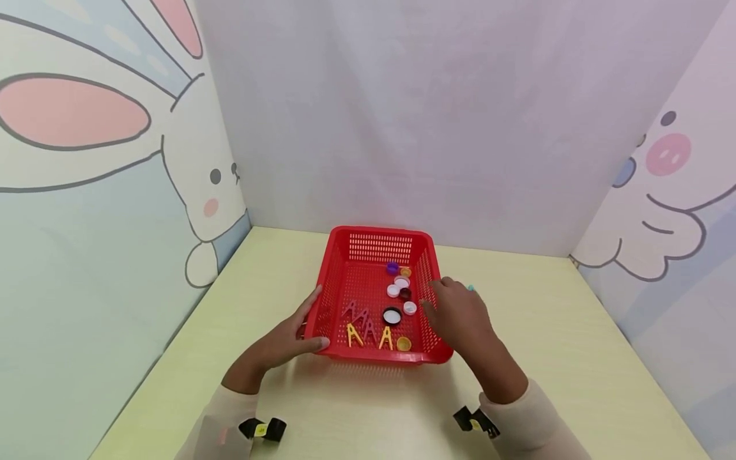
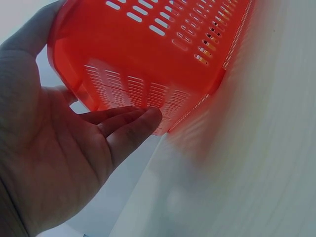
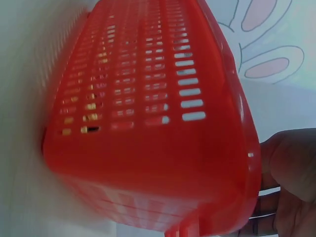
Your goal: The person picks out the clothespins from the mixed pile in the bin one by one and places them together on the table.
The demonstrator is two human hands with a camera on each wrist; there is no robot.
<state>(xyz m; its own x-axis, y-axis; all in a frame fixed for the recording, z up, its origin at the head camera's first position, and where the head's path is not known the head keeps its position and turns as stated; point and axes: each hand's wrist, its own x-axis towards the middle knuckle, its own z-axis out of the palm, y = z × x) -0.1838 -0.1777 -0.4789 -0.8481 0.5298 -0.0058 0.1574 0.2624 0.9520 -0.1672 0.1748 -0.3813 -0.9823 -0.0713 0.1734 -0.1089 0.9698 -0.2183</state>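
A red perforated plastic basket (image 1: 376,359) stands on the table. My left hand (image 1: 285,340) grips its near left corner, thumb over the rim and fingers along the outer wall; the left wrist view shows these fingers (image 2: 131,129) stretched by the slotted side. My right hand (image 1: 462,314) is over the right rim, thumb and forefinger apart above the inside; the rim hides its fingertips in the right wrist view. In the basket lie several pink clothespins (image 1: 370,331), yellow clothespins (image 1: 386,338), a black-rimmed cap (image 1: 392,315), white caps (image 1: 409,308) and a yellow cap (image 1: 404,344).
Farther back in the basket are a purple cap (image 1: 392,268), a small orange-yellow cap (image 1: 406,272) and a dark cap (image 1: 405,294). A small teal thing (image 1: 471,288) shows beside the right hand. Behind the pale table (image 1: 552,319) rises a light curtain (image 1: 391,128), with rabbit-printed panels at both sides.
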